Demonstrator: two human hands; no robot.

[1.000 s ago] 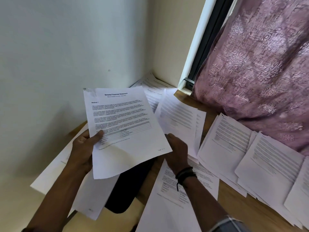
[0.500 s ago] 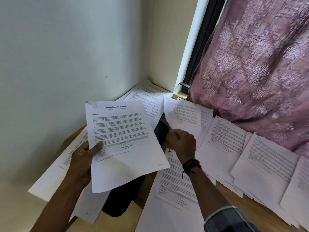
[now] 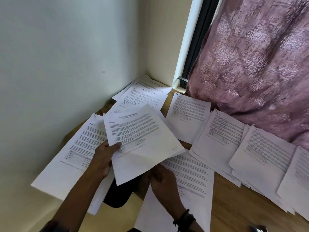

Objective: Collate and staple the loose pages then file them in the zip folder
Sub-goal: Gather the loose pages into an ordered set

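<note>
Head view: the left hand (image 3: pixel 103 159) holds a thin sheaf of printed pages (image 3: pixel 142 139) at centre frame. Its thumb lies flat on the top sheet and its fingers are curled underneath. The sheets are white, matt and rectangular, tilted, and their lower edge curls slightly. The top one carries a bold heading, blocks of small text and a grey-banded table; the print is blurred.

The right hand (image 3: pixel 164 183) sits lower centre, partly under that sheaf's bottom corner. It is blurred, so I cannot tell whether its fingers grip anything. A dark braided wristband (image 3: pixel 185 218) circles its wrist.

More loose pages of the same kind lie flat and overlapping on the wooden table (image 3: pixel 234 198), whose brown grain shows at lower right. One page (image 3: pixel 78 148) lies at left against the wall, one (image 3: pixel 189 181) under the right hand, several (image 3: pixel 143 94) in the far corner, and fanned stacks (image 3: pixel 222 136) run toward the right edge.

A black, round-cornered flat object (image 3: pixel 117 196) shows beneath the held sheaf; what it is I cannot tell. A mauve curtain (image 3: pixel 259 64) with a glossy embossed pattern fills the upper right, beside a smooth pale wall (image 3: pixel 66 47).
</note>
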